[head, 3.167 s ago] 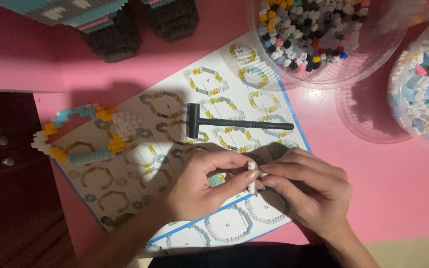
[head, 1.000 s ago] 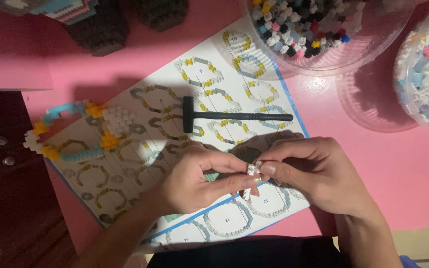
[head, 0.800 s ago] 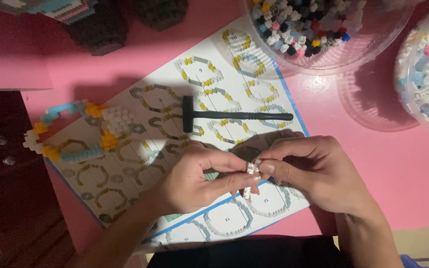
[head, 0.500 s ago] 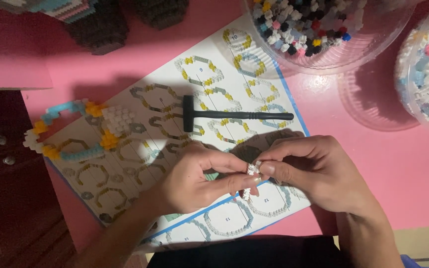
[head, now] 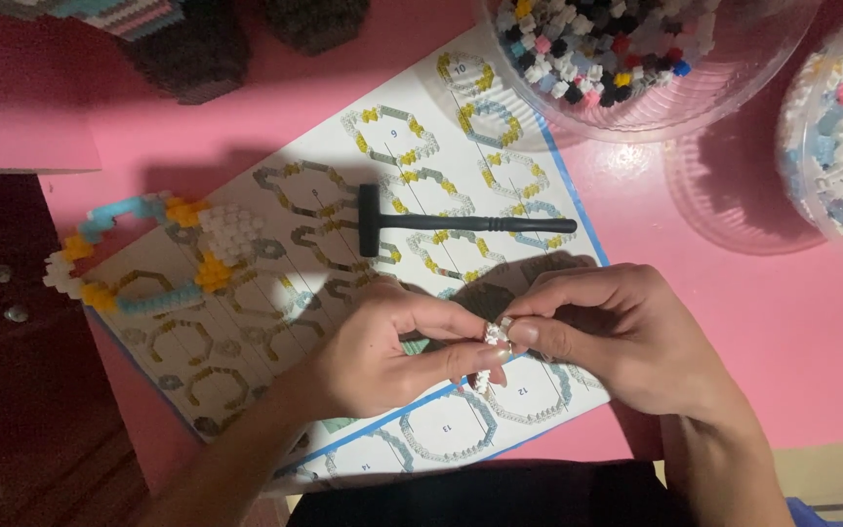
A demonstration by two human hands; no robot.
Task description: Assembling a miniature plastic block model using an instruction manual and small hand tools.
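Head view: the left hand point(head: 382, 351) and right hand point(head: 617, 332) pinch together on a tiny knobbly white brick cluster point(head: 497, 332), fingertips meeting. Beneath lies the glossy printed sheet point(head: 275, 322) (ring diagrams); above the pinch, a slim black T-shaped hammer point(head: 451, 222); up-left, a beaded brick ring point(head: 148, 254).

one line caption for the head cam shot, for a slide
Left hand and right hand pinch a small white brick cluster over the instruction sheet, beside a black hammer.

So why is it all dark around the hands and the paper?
Head view: light comes from above, so the left hand and right hand cast soft shadows across the instruction sheet; the black hammer stays sharp, while the tiny white bricks look slightly blurred.
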